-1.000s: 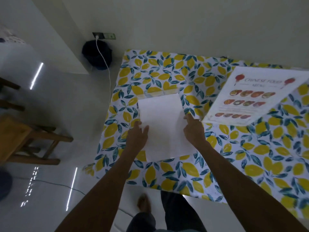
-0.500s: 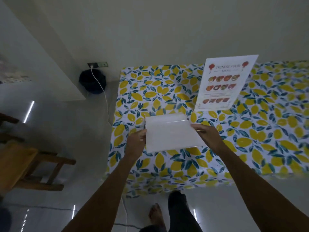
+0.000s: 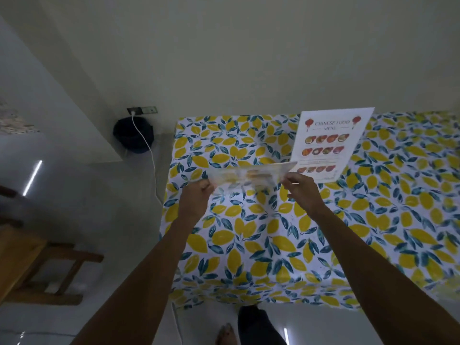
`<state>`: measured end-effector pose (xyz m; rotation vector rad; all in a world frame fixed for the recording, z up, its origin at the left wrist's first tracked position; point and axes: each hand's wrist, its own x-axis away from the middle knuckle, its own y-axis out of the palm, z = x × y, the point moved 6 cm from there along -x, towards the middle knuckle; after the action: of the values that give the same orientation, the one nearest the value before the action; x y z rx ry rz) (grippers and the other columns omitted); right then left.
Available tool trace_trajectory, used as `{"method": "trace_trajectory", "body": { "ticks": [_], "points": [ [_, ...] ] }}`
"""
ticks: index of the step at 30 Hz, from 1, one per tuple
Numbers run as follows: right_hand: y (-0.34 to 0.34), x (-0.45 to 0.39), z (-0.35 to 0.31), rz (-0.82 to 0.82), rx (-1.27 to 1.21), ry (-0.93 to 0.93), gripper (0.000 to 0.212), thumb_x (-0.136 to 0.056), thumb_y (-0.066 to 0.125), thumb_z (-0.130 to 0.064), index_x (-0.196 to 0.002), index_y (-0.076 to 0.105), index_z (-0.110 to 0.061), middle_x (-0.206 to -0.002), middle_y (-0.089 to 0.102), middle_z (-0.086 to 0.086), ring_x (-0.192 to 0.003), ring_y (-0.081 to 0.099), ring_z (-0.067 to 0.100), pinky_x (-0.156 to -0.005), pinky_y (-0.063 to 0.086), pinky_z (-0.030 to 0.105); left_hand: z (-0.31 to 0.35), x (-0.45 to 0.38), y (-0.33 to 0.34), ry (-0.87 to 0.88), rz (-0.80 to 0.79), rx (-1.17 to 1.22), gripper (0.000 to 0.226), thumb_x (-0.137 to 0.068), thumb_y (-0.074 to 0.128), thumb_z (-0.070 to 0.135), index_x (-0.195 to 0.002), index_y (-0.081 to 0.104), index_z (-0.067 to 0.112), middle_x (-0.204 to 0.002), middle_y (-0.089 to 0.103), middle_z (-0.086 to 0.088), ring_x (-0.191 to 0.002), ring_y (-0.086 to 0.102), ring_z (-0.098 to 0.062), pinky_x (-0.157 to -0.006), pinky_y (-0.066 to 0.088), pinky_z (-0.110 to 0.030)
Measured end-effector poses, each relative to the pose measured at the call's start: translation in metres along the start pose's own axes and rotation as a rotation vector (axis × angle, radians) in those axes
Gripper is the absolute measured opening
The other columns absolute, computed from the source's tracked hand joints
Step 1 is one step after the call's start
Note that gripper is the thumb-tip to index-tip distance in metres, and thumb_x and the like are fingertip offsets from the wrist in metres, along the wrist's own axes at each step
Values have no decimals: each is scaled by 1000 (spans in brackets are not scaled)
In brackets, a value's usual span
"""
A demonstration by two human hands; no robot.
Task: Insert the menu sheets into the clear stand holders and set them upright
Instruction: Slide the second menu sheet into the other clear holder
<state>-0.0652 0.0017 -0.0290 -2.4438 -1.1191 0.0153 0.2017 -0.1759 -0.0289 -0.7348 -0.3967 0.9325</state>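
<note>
Two hands (image 3: 249, 192) on one holder (image 3: 251, 176); one upright menu (image 3: 329, 143).

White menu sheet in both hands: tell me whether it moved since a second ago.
Yes. The white menu sheet rose off the lemon-print tablecloth, tipping nearly edge-on.

We see the clear stand holder (image 3: 251, 176) with its menu sheet inside tipped almost flat, above the tablecloth's left half. Another menu sheet (image 3: 331, 143), titled "Chinese Food Menu", stands upright near the far edge.
</note>
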Motion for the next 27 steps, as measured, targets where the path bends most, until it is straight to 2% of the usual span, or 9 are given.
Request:
{"method": "trace_trajectory", "body": {
  "ticks": [2, 5, 9, 12, 16, 18, 20, 23, 27],
  "points": [
    [4, -16, -5, -1, 19, -21, 23, -91, 65, -35, -100, 69, -14, -92, 71, 2, -87, 71, 28, -71, 61, 40, 2, -18, -1, -12, 22, -8, 40, -101, 54, 28, -66, 53, 8, -54, 41, -2, -50, 43, -20, -54, 27, -33],
    [8, -38, -6, 21, 42, -34, 19, -91, 63, -41, -97, 68, -24, -85, 69, -13, -83, 70, 21, -79, 60, 45, 1, -41, 0, -24, 54, -42, 38, -102, 51, 32, -71, 61, 12, -54, 49, 1, -53, 51, -21, -53, 32, -35],
    [17, -61, -3, 48, 45, -68, 17, -92, 60, -44, -94, 67, -29, -79, 71, -7, -78, 70, 15, -75, 59, 51, -1, -61, 4, -3, 135, -62, 41, -104, 47, 36, -71, 61, 16, -65, 63, -1, -59, 58, -19, -58, 43, -39],
    [26, -75, 6, 66, 52, -61, 30, -92, 56, -52, -94, 68, -24, -76, 70, -4, -75, 69, 16, -70, 59, 51, 1, -69, 8, -7, 180, -90, 40, -105, 46, 32, -68, 55, 21, -65, 60, 0, -58, 56, -18, -57, 43, -38],
    [32, -84, 14, 85, 71, -59, 34, -93, 51, -55, -90, 65, -24, -72, 67, -7, -69, 66, 15, -64, 57, 44, -6, -77, 18, -38, 208, -99, 39, -105, 44, 30, -71, 58, 17, -67, 64, -1, -55, 56, -14, -56, 44, -36],
    [33, -83, 14, 102, 95, -71, 33, -94, 51, -52, -89, 64, -22, -69, 65, -8, -62, 62, 7, -59, 51, 32, -11, -76, 22, -55, 204, -94, 37, -105, 44, 29, -74, 59, 18, -70, 66, 1, -55, 52, 0, -54, 41, -22],
    [34, -82, 15, 107, 126, -70, 34, -95, 50, -52, -89, 64, -21, -68, 64, -9, -61, 59, 3, -58, 45, 25, -13, -73, 25, -85, 202, -101, 37, -105, 43, 29, -75, 60, 17, -70, 64, 5, -57, 51, 4, -54, 34, -13],
    [34, -84, 20, 103, 141, -48, 34, -95, 50, -52, -91, 65, -22, -71, 67, -8, -66, 63, 5, -60, 48, 26, -14, -69, 25, -134, 216, -76, 37, -105, 44, 31, -76, 62, 19, -68, 57, 12, -59, 50, 5, -54, 32, -15],
    [34, -87, 23, 102, 178, -44, 34, -94, 50, -53, -96, 66, -23, -75, 70, -5, -68, 65, 9, -63, 51, 31, -15, -68, 26, -129, 226, -85, 35, -105, 43, 32, -77, 61, 21, -69, 57, 13, -60, 51, 5, -55, 33, -16]
  ]
}}
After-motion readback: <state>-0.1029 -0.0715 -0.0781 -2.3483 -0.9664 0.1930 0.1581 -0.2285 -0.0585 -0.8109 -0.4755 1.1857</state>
